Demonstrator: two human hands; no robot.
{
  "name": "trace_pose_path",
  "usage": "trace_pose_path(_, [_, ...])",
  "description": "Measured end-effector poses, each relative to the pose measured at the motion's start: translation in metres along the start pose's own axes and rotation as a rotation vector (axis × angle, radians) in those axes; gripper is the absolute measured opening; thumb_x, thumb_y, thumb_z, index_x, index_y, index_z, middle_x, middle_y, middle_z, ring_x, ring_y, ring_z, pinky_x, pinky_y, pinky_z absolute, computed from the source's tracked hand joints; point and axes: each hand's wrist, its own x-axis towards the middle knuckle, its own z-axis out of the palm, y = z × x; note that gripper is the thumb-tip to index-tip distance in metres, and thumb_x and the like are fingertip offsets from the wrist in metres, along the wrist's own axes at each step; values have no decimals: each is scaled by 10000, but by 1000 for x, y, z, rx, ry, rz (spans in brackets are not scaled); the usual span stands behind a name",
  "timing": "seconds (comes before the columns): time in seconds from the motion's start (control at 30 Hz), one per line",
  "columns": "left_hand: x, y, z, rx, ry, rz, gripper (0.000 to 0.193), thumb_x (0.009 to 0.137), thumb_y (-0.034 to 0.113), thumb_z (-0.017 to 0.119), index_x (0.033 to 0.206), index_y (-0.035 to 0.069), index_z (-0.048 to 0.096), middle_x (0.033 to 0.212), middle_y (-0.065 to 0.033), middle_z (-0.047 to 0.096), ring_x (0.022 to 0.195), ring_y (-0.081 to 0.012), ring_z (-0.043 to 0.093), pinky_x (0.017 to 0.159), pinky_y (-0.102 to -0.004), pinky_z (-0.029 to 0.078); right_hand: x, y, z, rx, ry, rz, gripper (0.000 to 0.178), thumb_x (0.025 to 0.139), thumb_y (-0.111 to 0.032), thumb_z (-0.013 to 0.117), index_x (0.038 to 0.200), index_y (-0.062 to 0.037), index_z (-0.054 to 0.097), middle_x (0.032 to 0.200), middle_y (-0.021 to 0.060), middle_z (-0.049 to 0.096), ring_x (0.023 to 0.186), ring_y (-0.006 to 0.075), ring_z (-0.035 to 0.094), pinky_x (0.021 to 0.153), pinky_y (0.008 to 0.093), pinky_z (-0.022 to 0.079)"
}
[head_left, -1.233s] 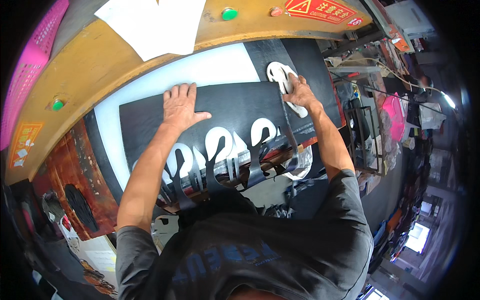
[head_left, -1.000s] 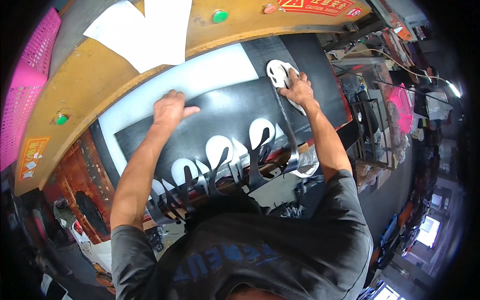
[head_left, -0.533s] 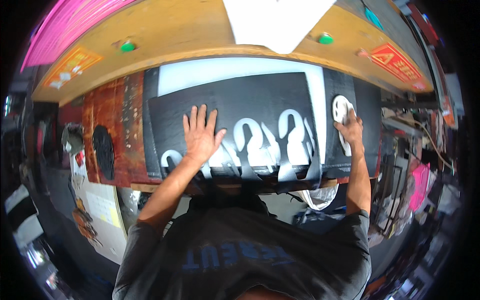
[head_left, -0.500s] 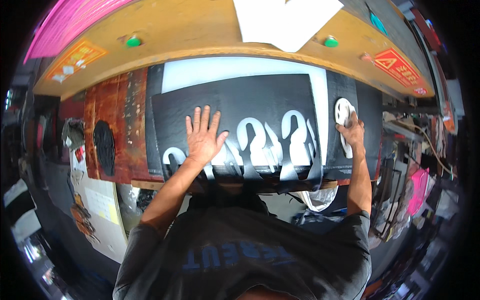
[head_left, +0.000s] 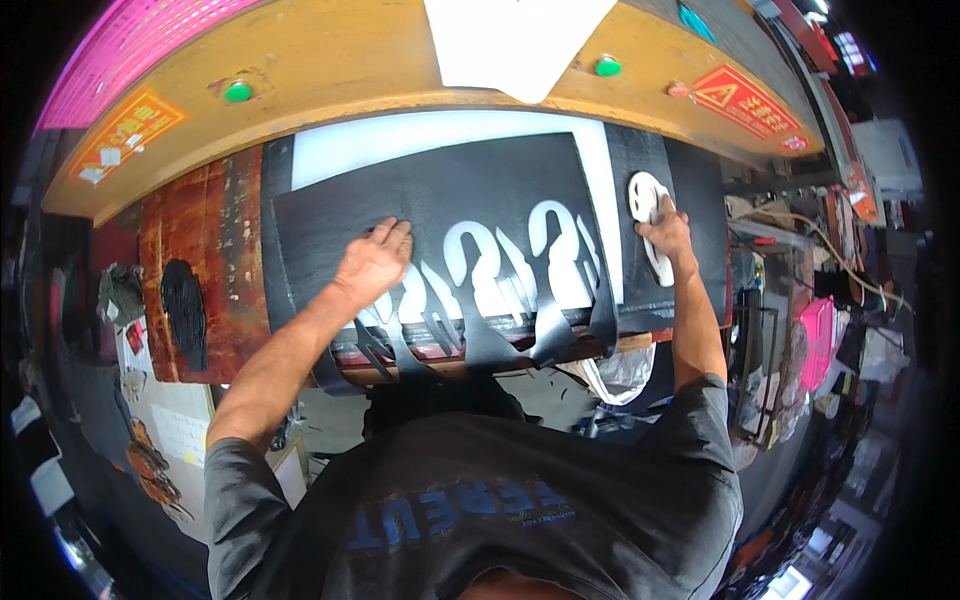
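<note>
A black sheet with several curved cut-outs in its near part lies over a white board. My left hand rests on the sheet, left of the cut-outs, its fingers extended close together and slightly bent; the thumb is hidden. To the right of the sheet, my right hand grips a white sole-shaped cutting die with holes in it. This die sits over the dark surface beside the white board. Narrow strips of the sheet hang over the table's near edge.
A yellow machine beam with green buttons spans the far side, with white paper on it. A black bundle lies on the worn red-brown surface at left. Below the near edge hangs a white bag.
The view has shifted, so the scene sits farther left. My left hand's spread fingers have drawn together and bent. My right hand still holds the die, at nearly the same place.
</note>
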Motion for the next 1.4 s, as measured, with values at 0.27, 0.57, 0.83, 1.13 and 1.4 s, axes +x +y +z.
trace_pose_path(0.27, [26,-38,10,44,68,466,193,852,119,739,996,-6,771,1235,-156,740,1226,-296,683,861,-361,637,-7,-16,-8,-4,-37,122,1078,705,-425,896,1637,-209,399,1493,333,492,1350,536,521,1154,536,466])
trace_pose_path(0.57, [51,-13,21,-106,49,271,255,869,70,707,1100,-5,782,1338,-124,727,1317,-271,656,1016,-345,603,-1,-12,-4,-9,-7,62,1007,717,-437,873,1590,-187,438,1459,364,512,1328,553,528,1139,544,466])
trace_pose_path(0.83, [-44,80,18,-352,-64,-156,560,1022,306,608,1521,53,582,1673,-93,449,1607,-313,302,1328,-506,198,-10,-41,-37,19,-59,-45,938,656,-364,869,1507,-112,565,1245,296,690,1276,471,589,1105,467,504])
trace_pose_path(1.13, [-45,71,11,-659,6,-163,484,982,308,684,1375,25,686,1576,-131,550,1561,-307,383,1323,-492,241,-111,-279,-48,-103,-175,-584,996,667,-391,851,1593,-223,526,1606,367,406,1485,514,440,1219,507,418])
trace_pose_path(1.4, [-133,-2,-22,-971,484,-584,117,931,31,711,1028,-22,750,1035,-178,763,947,-364,735,868,-424,588,-110,-458,34,-247,-169,-993,942,697,-347,847,1581,-218,548,1539,329,458,1395,483,495,1157,550,432])
